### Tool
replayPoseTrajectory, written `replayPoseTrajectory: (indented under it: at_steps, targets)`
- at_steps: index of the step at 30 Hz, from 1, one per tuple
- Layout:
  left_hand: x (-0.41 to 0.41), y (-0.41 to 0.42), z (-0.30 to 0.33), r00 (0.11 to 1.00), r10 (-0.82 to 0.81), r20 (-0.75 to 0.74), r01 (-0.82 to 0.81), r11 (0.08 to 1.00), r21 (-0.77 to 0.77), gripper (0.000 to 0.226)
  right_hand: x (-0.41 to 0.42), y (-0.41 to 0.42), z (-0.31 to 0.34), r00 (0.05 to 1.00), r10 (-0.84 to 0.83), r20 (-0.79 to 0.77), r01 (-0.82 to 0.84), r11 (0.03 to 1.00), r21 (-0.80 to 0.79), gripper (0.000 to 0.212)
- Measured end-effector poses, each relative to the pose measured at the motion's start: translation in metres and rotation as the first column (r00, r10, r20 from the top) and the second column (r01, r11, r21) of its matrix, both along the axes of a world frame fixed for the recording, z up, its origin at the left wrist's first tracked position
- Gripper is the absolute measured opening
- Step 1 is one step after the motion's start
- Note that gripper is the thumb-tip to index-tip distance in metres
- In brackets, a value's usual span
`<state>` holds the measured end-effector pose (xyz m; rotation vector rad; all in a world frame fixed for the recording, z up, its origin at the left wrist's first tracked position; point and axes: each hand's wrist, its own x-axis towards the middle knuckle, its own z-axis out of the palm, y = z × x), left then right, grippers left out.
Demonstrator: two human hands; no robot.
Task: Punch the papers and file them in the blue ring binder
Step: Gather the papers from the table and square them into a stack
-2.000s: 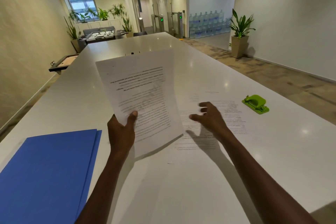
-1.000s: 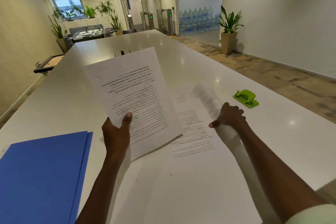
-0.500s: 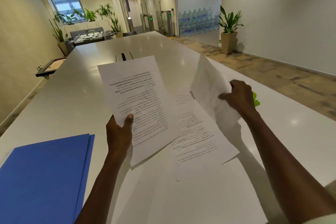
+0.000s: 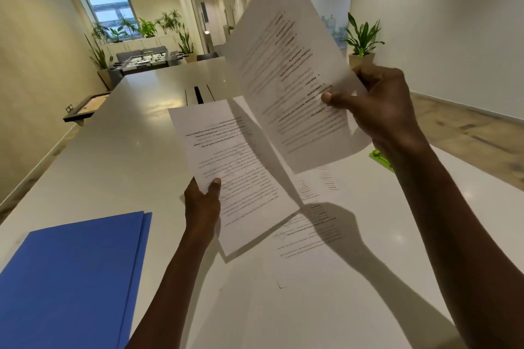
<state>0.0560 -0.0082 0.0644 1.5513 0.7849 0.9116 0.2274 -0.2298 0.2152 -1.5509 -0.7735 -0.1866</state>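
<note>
Tilting raised sheet (image 4: 286,65), top away

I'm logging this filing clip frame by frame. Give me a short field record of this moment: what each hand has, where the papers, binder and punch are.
left hand: pinches a printed sheet at its near edge, held above the table
right hand: pinches a second sheet, raised high and tilted
paper on table: at least one printed sheet lying flat, partly in shadow
blue ring binder: closed, flat on the white table, near left
green hole punch: on the table, mostly hidden behind the right forearm
punching: no sheet is at the punch
</note>
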Motion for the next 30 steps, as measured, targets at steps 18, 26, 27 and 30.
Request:
replayPoseTrajectory:
  at_steps: [18, 26, 27, 30]
  targets:
    - [0.001, -0.003, 0.027, 0.945, -0.177, 0.275, 0.27, 0.896, -0.353, 0.062, -0.013, 0.054, -0.104, 0.896, 0.136, -0.423, -0.166, 0.986, -0.033, 0.048]
    - [-0.01, -0.012, 0.031, 0.967, 0.031, 0.253, -0.064, 0.991, 0.121, 0.026, -0.029, 0.077, -0.111, 0.945, 0.197, -0.259, -0.221, 0.973, -0.064, 0.032]
    - [-0.013, -0.012, 0.028, 0.969, 0.039, 0.245, -0.07, 0.99, 0.12, 0.028, -0.029, 0.079, -0.117, 0.94, 0.212, -0.268, -0.238, 0.969, -0.068, 0.032]
    - [-0.021, -0.013, 0.01, 0.976, 0.023, 0.216, -0.04, 0.996, 0.074, 0.027, -0.035, 0.083, -0.147, 0.899, 0.286, -0.333, -0.331, 0.939, -0.089, 0.04]
